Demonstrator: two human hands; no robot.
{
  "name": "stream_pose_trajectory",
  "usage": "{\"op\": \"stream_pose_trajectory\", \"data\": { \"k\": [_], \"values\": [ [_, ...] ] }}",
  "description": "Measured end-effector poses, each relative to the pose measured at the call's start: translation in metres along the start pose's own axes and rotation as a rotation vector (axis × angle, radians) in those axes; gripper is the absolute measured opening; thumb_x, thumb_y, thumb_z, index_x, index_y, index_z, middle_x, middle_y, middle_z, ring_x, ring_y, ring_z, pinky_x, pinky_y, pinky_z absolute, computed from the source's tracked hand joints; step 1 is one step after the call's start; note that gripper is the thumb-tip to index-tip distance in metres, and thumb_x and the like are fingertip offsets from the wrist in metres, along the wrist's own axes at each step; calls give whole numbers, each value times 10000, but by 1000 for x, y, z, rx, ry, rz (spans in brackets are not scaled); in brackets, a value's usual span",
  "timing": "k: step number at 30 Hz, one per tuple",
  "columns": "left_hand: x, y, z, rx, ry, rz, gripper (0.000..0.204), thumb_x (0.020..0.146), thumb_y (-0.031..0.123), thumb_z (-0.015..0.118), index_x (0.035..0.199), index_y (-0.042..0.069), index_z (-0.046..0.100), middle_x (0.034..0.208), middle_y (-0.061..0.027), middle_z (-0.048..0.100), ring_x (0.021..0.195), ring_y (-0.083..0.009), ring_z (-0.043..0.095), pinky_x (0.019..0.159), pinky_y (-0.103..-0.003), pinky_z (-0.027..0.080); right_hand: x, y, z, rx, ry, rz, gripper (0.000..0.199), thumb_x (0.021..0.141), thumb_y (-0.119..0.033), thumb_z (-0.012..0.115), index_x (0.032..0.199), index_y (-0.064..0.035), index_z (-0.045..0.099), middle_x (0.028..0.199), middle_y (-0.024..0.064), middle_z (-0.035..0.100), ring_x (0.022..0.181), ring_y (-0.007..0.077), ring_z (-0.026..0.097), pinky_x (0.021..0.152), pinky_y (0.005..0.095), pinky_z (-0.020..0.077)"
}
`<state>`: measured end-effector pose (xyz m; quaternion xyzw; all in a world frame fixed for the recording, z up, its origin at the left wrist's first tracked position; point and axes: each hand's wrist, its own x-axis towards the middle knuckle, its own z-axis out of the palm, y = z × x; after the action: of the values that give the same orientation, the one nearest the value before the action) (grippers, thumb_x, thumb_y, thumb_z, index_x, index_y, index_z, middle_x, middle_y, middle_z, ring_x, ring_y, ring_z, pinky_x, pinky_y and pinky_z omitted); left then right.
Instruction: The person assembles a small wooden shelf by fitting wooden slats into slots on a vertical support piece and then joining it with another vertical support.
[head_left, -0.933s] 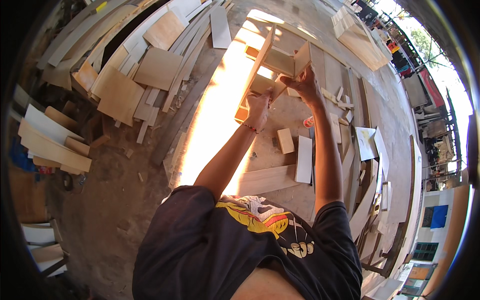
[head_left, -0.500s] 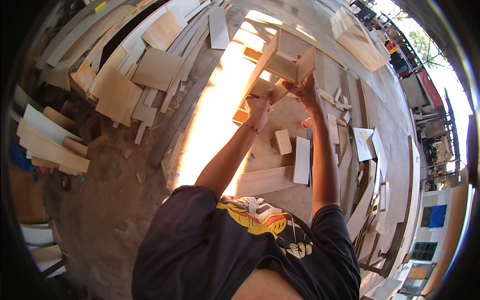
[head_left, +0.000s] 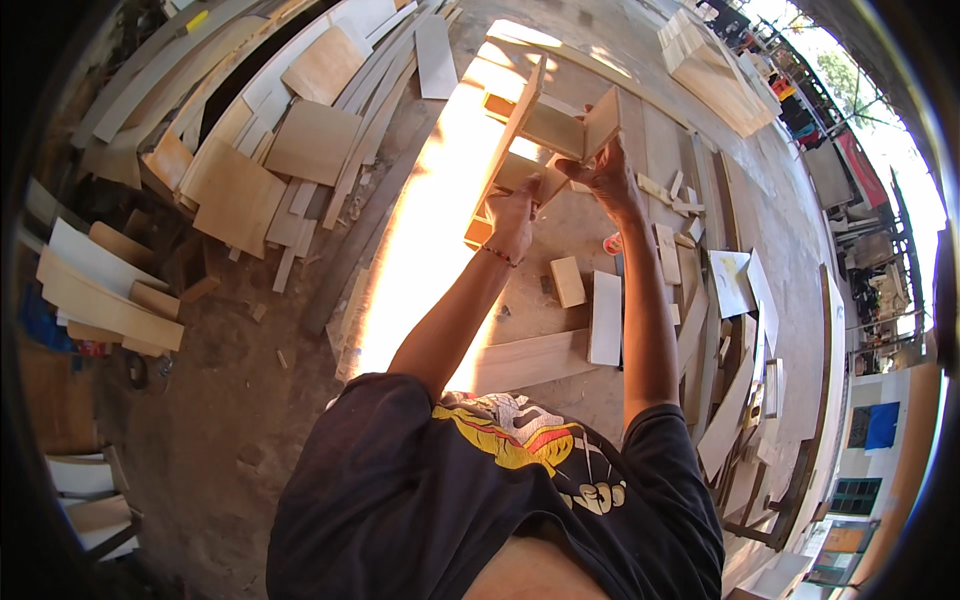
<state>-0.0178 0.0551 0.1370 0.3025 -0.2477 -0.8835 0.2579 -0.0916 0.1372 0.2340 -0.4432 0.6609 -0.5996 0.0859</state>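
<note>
A small open frame of pale wooden boards (head_left: 548,128) is lifted above the workbench (head_left: 520,300), tilted on edge. My left hand (head_left: 513,218) grips the lower end of its long side board. My right hand (head_left: 607,178) holds the frame from below near its short right board. Both arms reach forward from the lower edge of the view.
Loose offcuts lie on the bench: a short block (head_left: 567,281), a white strip (head_left: 605,317) and a long plank (head_left: 525,360). Stacks of plywood panels (head_left: 310,140) and planks cover the ground to the left. More boards (head_left: 712,70) lie at the far right.
The wooden frame has been turned and raised between my hands, so its inside now faces me more. Both hands shifted their grip slightly upward.
</note>
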Motion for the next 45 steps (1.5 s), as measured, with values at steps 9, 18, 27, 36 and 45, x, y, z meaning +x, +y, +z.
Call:
{"op": "stream_pose_trajectory", "data": {
  "k": [9, 18, 27, 36, 45],
  "values": [
    [2, 0, -3, -79, -81, -33, 203, 733, 82, 722, 649, 74, 537, 567, -3, 509, 393, -52, 381, 354, -209, 265, 3, 5, 0, -24, 2, -58, 846, 600, -128, 827, 1299, -84, 351, 1160, 50, 490, 1105, 193, 488, 918, 332, 416],
    [-15, 21, -29, -30, -270, -58, 206, 785, 211, 701, 767, 65, 557, 689, 11, 518, 578, -37, 461, 463, -172, 333, 9, 3, -1, -168, -98, 39, 1074, 534, -254, 847, 1395, -89, 226, 1352, 157, 385, 1234, 284, 407, 1003, 399, 350],
    [-41, 60, -73, 561, -120, 439, 335, 777, 163, 695, 991, -43, 540, 856, -53, 538, 714, -95, 483, 583, -221, 422, -5, -9, 0, -187, -105, 112, 1049, 559, -249, 821, 1403, -102, 215, 1373, 113, 370, 1259, 259, 364, 1060, 397, 275],
    [26, 129, -25, 971, -875, 582, 911, 671, 190, 771, 1351, -13, 200, 1362, -180, 305, 1274, -280, 301, 1036, -449, 280, -9, -1, 2, -58, -105, 81, 970, 594, -203, 783, 1394, -101, 243, 1381, 106, 353, 1304, 224, 282, 1113, 407, 151],
    [28, 113, -16, 1019, -844, 502, 630, 763, 236, 689, 1256, 21, 361, 1138, -104, 440, 1125, -254, 430, 970, -373, 348, -88, 30, 64, -41, 709, 428, 550, 748, -319, 718, 1135, 16, 519, 945, 125, 604, 813, 182, 596, 697, 278, 509]
  ]
}}
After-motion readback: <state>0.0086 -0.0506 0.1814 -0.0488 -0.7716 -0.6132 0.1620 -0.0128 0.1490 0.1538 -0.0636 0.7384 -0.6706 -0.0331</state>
